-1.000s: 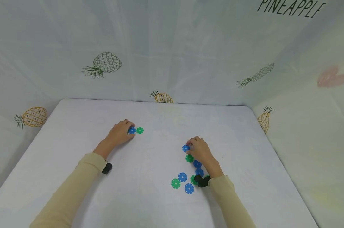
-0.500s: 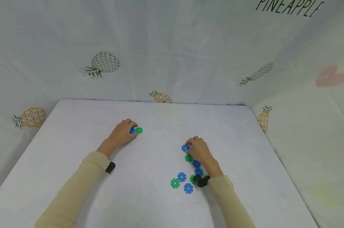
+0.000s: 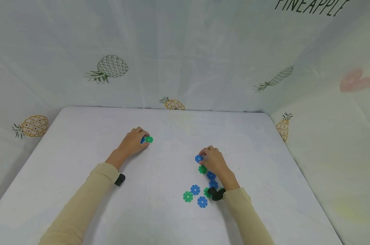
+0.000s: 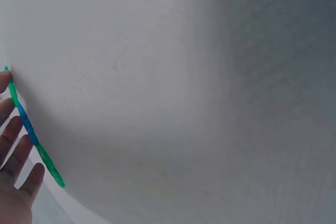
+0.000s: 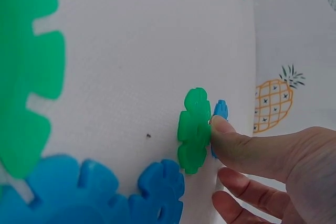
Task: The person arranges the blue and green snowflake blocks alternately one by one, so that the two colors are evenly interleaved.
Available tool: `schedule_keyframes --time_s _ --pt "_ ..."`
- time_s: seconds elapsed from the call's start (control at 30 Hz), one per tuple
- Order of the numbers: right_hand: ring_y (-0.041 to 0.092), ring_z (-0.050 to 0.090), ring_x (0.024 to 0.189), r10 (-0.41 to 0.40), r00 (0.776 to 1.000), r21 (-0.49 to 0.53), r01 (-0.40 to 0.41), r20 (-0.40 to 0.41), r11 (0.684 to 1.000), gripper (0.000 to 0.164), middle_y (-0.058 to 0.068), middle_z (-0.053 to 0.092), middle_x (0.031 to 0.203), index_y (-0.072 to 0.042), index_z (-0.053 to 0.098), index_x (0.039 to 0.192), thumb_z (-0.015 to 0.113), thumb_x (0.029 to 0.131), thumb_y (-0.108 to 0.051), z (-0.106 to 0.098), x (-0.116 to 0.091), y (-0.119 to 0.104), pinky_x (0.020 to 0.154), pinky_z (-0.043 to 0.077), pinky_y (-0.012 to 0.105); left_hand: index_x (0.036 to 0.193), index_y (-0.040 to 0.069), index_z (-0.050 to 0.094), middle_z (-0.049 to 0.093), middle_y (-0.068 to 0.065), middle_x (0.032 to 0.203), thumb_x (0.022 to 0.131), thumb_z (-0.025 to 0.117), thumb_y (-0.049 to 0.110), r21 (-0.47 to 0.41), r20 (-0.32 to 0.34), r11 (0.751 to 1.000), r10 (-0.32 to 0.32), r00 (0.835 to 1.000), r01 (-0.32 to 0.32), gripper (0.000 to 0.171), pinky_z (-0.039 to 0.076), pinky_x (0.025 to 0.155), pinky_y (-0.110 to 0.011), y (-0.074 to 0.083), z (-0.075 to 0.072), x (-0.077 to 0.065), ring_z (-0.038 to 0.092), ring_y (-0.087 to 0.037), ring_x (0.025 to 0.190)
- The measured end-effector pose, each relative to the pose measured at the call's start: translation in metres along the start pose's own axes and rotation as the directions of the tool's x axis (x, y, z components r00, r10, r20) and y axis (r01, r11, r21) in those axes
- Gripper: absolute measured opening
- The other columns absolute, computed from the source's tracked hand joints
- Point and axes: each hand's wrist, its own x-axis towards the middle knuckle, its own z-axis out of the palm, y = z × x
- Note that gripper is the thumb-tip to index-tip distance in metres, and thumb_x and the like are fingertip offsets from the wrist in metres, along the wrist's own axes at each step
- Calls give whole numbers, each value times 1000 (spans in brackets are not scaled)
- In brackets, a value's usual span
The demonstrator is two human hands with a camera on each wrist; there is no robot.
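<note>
My left hand (image 3: 132,142) curls round a short chain of notched plastic discs on the far left of the table. A green disc (image 3: 149,140) shows past its fingertips, a blue disc (image 3: 143,140) partly under them; in the left wrist view the chain (image 4: 28,128) appears edge-on as green, blue, green. At the right, my right hand (image 3: 215,161) pinches a blue disc (image 3: 198,159), its thumb (image 5: 226,135) over that disc in the right wrist view. A green disc (image 3: 202,169) adjoins it, followed by blue discs (image 3: 211,175) curving back under the wrist.
Nearer the front lie a green disc (image 3: 188,196), a blue disc (image 3: 195,190) touching it, and another blue disc (image 3: 202,202). The right wrist camera (image 3: 216,194) overlaps more discs. A pineapple-print cloth (image 3: 185,61) hangs behind the white table (image 3: 160,211).
My left hand has shifted slightly right over its chain, covering more of the blue disc. The right hand and its discs stay nearly still; the whole head view has moved a little.
</note>
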Motion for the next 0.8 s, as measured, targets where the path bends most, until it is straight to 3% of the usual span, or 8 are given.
schedule_keyframes --time_s 0.8 --pt "27 50 100 7 1000 10 -7 14 1000 23 13 56 112 -11 63 104 70 83 -19 -2 0 -1 92 44 43 118 4 57 51 -16 122 88 62 25 -10 3 1000 -4 1000 4 37 37 96 -53 -1 -1 -1 45 -35 113"
